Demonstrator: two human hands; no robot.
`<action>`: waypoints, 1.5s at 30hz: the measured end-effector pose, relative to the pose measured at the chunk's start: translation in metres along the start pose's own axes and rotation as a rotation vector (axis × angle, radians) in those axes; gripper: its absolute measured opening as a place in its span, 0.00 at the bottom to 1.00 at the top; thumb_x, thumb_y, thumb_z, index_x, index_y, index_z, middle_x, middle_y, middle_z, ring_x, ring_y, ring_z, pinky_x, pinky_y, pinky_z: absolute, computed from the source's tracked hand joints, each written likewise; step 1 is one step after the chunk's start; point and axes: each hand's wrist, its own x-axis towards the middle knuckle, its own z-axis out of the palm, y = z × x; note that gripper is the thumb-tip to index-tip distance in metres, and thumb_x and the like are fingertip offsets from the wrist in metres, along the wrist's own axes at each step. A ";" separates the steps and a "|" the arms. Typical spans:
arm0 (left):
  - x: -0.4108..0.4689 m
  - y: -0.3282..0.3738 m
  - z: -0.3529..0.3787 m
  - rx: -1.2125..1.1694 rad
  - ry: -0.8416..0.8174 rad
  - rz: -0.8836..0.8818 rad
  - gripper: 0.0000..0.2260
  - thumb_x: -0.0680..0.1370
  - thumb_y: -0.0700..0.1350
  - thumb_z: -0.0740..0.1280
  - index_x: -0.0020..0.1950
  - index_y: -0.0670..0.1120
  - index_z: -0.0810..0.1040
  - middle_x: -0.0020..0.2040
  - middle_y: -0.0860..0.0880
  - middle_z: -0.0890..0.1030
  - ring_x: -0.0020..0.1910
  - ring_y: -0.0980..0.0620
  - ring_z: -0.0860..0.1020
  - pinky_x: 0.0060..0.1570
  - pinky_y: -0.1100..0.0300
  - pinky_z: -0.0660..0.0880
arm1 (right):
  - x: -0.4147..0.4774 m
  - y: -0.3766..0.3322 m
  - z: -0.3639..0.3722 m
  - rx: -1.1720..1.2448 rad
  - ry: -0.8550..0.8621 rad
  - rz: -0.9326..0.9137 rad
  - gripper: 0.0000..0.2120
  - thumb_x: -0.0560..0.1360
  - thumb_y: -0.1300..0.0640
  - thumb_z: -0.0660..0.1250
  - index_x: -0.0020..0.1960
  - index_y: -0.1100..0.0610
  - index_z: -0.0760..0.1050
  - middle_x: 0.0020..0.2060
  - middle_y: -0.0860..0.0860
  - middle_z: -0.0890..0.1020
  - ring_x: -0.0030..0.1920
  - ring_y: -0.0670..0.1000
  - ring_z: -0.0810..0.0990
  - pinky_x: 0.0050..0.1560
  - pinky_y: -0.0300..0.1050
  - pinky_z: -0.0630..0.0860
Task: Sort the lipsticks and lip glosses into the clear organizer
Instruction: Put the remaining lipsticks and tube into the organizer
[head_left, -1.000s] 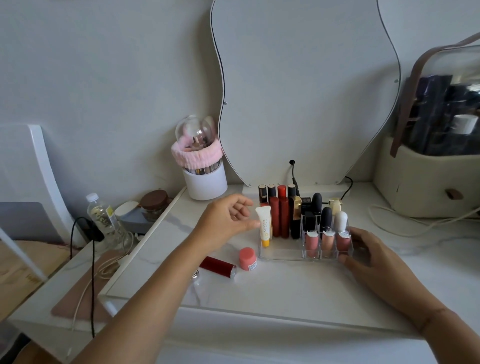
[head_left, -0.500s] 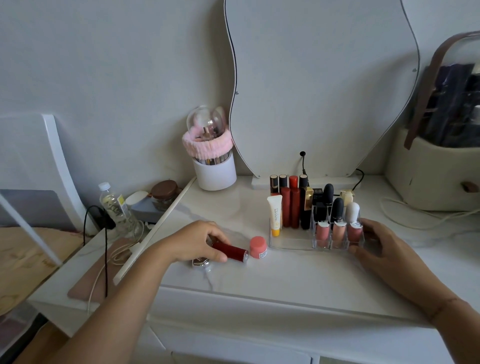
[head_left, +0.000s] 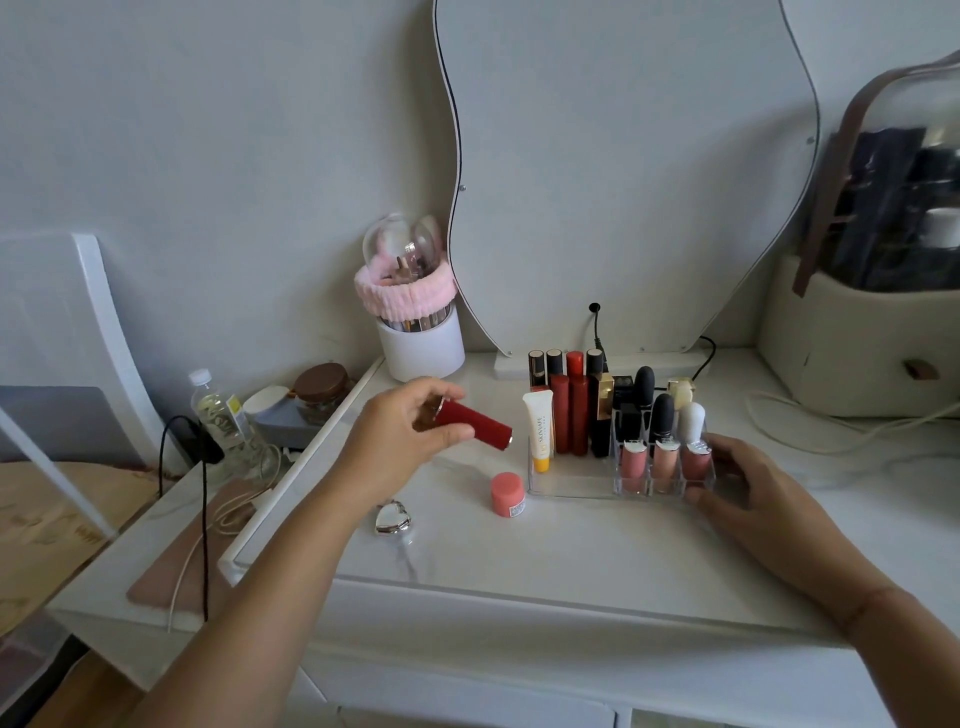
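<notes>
My left hand grips a dark red lipstick tube and holds it lying sideways above the white vanity top, just left of the clear organizer. The organizer holds several upright lipsticks and glosses, among them a white tube with a yellow cap at its left end and three pink glosses in the front right slots. My right hand holds the organizer's right front corner. A small pink pot and a silver heart-shaped case lie on the top in front of my left hand.
A white brush holder with a pink band stands at the back by the wavy mirror. A beige bag sits at the right. On a lower shelf to the left are a water bottle, a brown-lidded jar and cables.
My left hand went from the organizer down to the red lipstick on the vanity top, took hold of it and lifted it up toward the organizer. My right hand stayed on the organizer.
</notes>
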 end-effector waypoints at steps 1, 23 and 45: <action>0.001 0.007 0.003 0.007 0.022 0.041 0.13 0.69 0.43 0.75 0.49 0.57 0.79 0.46 0.47 0.83 0.43 0.53 0.80 0.46 0.64 0.74 | 0.000 0.000 0.000 0.003 0.000 0.000 0.23 0.70 0.55 0.71 0.64 0.49 0.70 0.55 0.47 0.78 0.54 0.46 0.77 0.52 0.41 0.69; 0.025 0.044 0.097 0.675 0.046 0.453 0.13 0.62 0.52 0.77 0.43 0.50 0.81 0.43 0.53 0.79 0.48 0.48 0.72 0.45 0.57 0.58 | 0.002 0.005 0.001 0.041 -0.001 -0.011 0.23 0.70 0.54 0.70 0.63 0.47 0.70 0.54 0.44 0.76 0.54 0.44 0.75 0.52 0.37 0.68; 0.027 0.034 0.084 0.661 0.142 0.470 0.16 0.61 0.54 0.77 0.45 0.52 0.81 0.45 0.52 0.77 0.48 0.48 0.72 0.46 0.58 0.58 | 0.003 0.008 0.003 0.040 0.000 -0.002 0.23 0.69 0.52 0.70 0.63 0.47 0.70 0.55 0.43 0.77 0.55 0.43 0.76 0.53 0.39 0.70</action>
